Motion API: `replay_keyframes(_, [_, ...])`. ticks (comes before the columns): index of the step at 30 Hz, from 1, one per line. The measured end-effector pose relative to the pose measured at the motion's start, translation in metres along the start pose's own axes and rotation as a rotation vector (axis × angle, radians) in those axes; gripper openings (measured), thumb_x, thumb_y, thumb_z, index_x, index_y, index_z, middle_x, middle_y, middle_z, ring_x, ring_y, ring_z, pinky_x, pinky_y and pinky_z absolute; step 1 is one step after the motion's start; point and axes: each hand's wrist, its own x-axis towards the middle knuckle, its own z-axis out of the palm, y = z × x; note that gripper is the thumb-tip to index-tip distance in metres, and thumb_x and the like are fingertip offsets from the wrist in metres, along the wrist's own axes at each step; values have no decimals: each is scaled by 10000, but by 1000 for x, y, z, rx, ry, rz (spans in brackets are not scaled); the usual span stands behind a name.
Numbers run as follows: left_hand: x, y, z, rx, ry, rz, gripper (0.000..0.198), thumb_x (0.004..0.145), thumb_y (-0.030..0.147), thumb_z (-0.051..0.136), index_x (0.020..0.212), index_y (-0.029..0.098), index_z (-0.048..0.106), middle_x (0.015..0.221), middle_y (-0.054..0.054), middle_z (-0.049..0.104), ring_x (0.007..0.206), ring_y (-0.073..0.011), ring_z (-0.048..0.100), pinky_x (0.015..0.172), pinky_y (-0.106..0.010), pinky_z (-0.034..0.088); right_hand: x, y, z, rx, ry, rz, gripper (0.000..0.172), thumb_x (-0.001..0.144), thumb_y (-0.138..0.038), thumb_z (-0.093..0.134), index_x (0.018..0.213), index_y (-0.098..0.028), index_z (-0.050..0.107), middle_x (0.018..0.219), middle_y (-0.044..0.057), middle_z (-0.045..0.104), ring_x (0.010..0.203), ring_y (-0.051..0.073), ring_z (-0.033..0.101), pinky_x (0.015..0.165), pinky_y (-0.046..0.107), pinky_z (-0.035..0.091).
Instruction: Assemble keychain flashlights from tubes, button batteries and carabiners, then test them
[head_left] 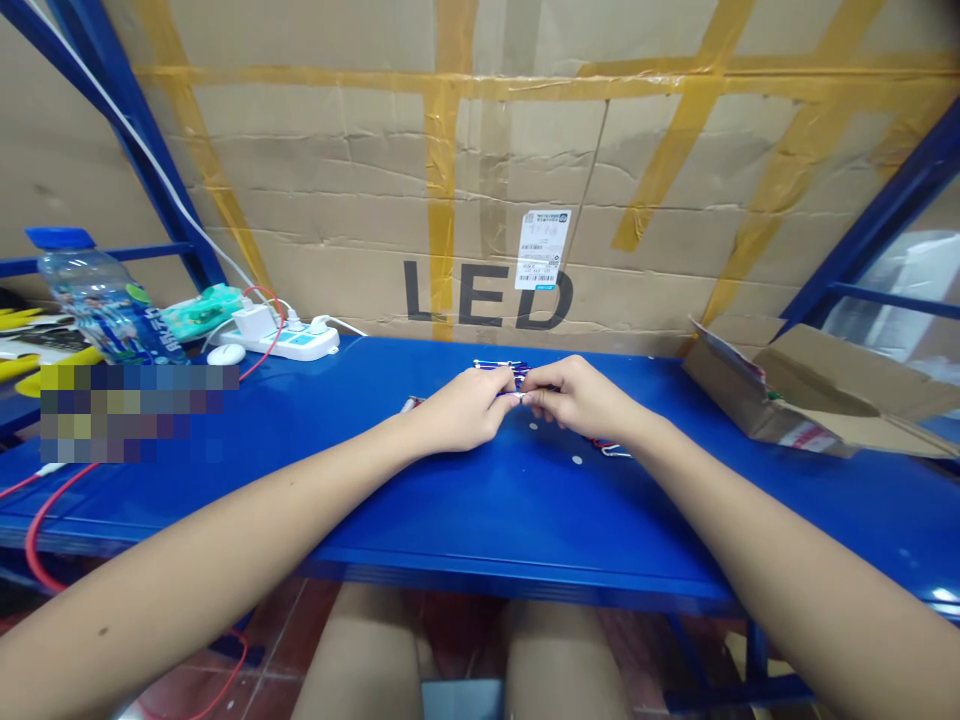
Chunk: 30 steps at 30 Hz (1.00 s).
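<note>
1. Behind the back edge of the bench (465,530): cardboard panel (337,200).
2. Toward the back left corner: bottle (112,320), with packet (199,312) just to its right.
3. Right of the packet, close to the back edge: power strip (300,345).
4. Toward the back right corner: box (780,420).
5. Midway between the side edges: left hand (469,408) beside right hand (577,400); just behind them, small bundle (491,364).
6. Beside the right wrist: clip (616,451).

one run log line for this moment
left hand: pinching small item, unclear | right hand: pinching same item | beyond hands: thin pieces on blue table | right side: open cardboard box | left side: power strip
</note>
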Motion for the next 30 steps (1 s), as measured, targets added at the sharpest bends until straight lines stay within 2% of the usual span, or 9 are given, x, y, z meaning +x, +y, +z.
replay_keyframes(4, [-2, 2, 1, 88, -9, 60, 86, 966, 238, 439, 953, 183, 504, 1005, -107, 650, 882, -240, 614, 751, -356, 440, 0, 0, 0, 127, -31, 111, 239, 837, -264, 557, 621, -173, 600, 533, -12, 582, 439, 104, 495, 470, 235, 380])
replay_keyframes(9, [-3, 3, 1, 119, -32, 104, 70, 960, 200, 437, 958, 183, 505, 1000, -104, 651, 902, -245, 620, 759, -356, 454, 1, -1, 0, 211, -64, 196, 207, 801, -274, 601, 625, -166, 605, 522, -10, 574, 408, 96, 480, 409, 218, 373])
replay_keyframes(15, [-2, 5, 1, 121, -38, 145, 77, 963, 186, 420, 961, 190, 497, 1000, -92, 639, 906, -232, 608, 777, -347, 452, 0, -1, -3, 259, -73, 217, 220, 797, -286, 611, 613, -166, 595, 501, -11, 557, 394, 91, 464, 393, 224, 369])
replay_keyframes(21, [0, 6, -1, 77, 19, 81, 130, 972, 196, 363, 920, 199, 482, 954, -78, 615, 840, -212, 577, 755, -346, 431, 1, -3, -7, 167, 0, 152, 233, 791, -298, 611, 596, -172, 591, 482, -16, 548, 409, 99, 472, 421, 236, 371])
replay_keyframes(25, [1, 4, -1, -4, 80, 95, 91, 920, 148, 457, 849, 201, 481, 895, -47, 611, 809, -188, 561, 744, -323, 416, 1, -2, -7, 134, 27, 132, 218, 783, -283, 606, 596, -171, 599, 468, -16, 545, 415, 103, 476, 437, 238, 371])
replay_keyframes(30, [3, 0, 0, -62, 165, 95, 96, 863, 133, 557, 798, 188, 513, 873, -37, 606, 816, -179, 553, 754, -318, 417, 0, -3, -5, 246, 25, 189, 198, 772, -275, 619, 605, -175, 584, 496, -13, 549, 415, 101, 474, 415, 233, 373])
